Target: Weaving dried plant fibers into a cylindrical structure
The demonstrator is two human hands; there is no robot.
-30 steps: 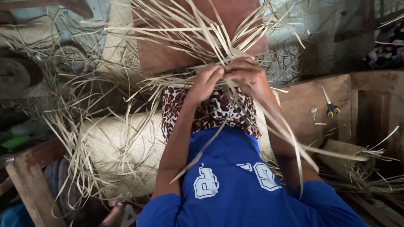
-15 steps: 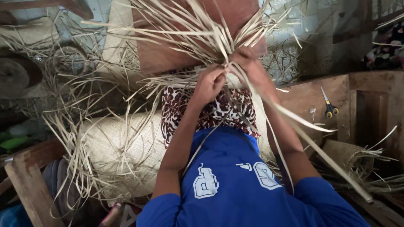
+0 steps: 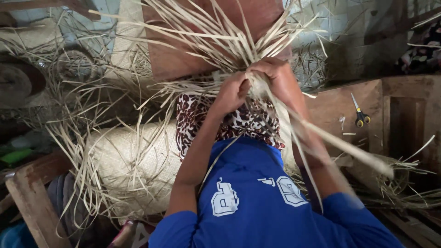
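Both hands bunch pale straw strips

Left hand and right hand close their fingers around the straw strips, which fan beyond the knuckles; one blurred strip seemingly trails down.

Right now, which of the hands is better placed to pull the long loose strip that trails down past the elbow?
Probably the right hand: the loose strip runs from it, while the left hand clamps the bundle.

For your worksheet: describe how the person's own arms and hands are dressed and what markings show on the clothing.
Both hands, left hand and right hand, are bare: no gloves, and no rings or watch that can be seen. The forearms are uncovered. Short blue sleeves end above the elbows. The blue shirt carries white printed figures, and a spotted brown-and-white cloth lies beyond it.
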